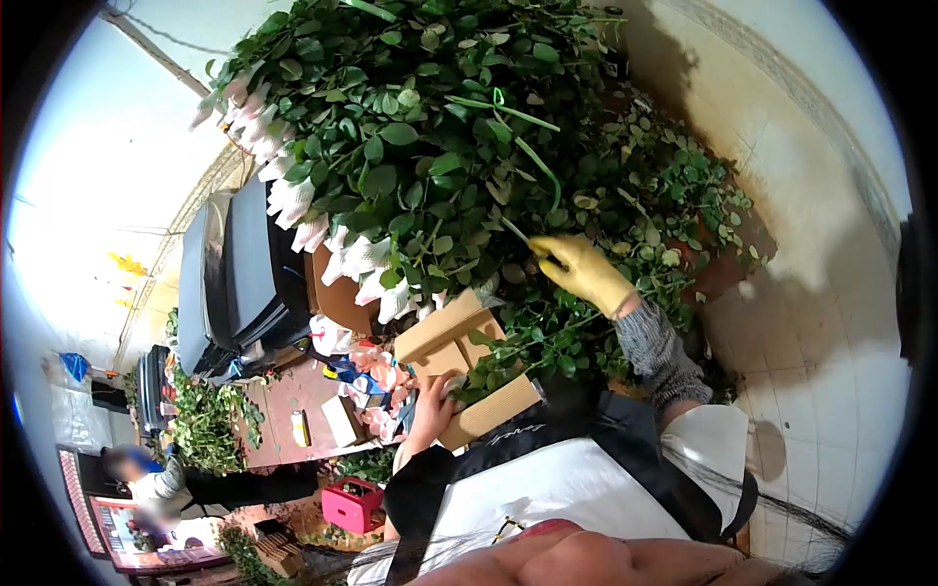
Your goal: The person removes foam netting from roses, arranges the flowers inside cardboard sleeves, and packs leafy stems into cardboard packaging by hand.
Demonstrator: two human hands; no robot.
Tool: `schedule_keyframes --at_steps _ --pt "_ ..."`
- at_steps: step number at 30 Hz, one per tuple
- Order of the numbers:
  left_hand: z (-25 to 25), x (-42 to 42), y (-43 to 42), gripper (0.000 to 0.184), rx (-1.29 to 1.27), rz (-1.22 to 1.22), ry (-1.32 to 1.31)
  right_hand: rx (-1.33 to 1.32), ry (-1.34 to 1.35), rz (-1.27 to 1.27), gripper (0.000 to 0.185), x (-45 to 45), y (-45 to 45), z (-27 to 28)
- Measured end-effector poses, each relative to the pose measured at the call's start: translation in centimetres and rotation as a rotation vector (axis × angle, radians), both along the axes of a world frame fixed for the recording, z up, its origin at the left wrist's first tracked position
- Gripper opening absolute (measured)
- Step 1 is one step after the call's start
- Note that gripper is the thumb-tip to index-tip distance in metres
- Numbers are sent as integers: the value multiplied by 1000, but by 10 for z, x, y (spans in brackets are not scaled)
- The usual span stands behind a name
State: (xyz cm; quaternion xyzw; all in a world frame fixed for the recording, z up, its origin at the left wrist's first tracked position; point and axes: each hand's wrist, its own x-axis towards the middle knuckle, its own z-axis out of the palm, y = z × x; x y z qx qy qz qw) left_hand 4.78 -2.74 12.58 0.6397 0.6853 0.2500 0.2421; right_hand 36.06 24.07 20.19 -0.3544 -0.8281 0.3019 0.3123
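Observation:
My left hand (pixel 431 409) is bare. Its fingers curl at the left end of a folded piece of corrugated cardboard (pixel 493 411), beside leafy rose stems (pixel 547 344) lying across it; what lies under the fingers is hidden. My right hand (pixel 584 272) wears a yellow glove and is raised over the foliage. Thumb and fingers come together near a thin, pale, stick-like thing (pixel 514 230) that points up and left. Beyond both hands is a big pile of leafy roses (pixel 410 127), their heads covered in white-pink netting sleeves (pixel 291 200) along the left side.
Dark grey bins or cases (pixel 259 264) stand left of the pile. Pink netting and small items (pixel 376 376) litter the reddish table (pixel 278 415). A pink crate (pixel 353 505) sits lower left. Farther left is another person (pixel 161 483) near more foliage (pixel 210 420). A tiled wall (pixel 811 391) rises at right.

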Motion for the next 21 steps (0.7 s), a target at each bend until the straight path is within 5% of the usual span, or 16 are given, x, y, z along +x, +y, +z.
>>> schedule_keyframes --at_steps 2,4,6,9,13,17,21 --pt "5 3 1 56 -63 15 -69 207 217 -26 39 -26 14 44" --pt "0 1 2 58 -67 7 -57 683 304 -153 40 -58 38 72" --pt "-2 0 2 57 -44 -1 -45 812 238 -251 35 -82 59 101" --pt "1 3 0 57 -45 7 -40 837 -143 -271 32 -121 123 55" --pt "1 4 3 56 -69 15 -28 866 10 -281 14 -131 129 72" --pt "6 8 0 55 -69 25 -29 833 -212 -136 27 -128 105 64" --pt "18 14 1 57 -106 63 -71 1089 150 -252 14 -122 113 35"
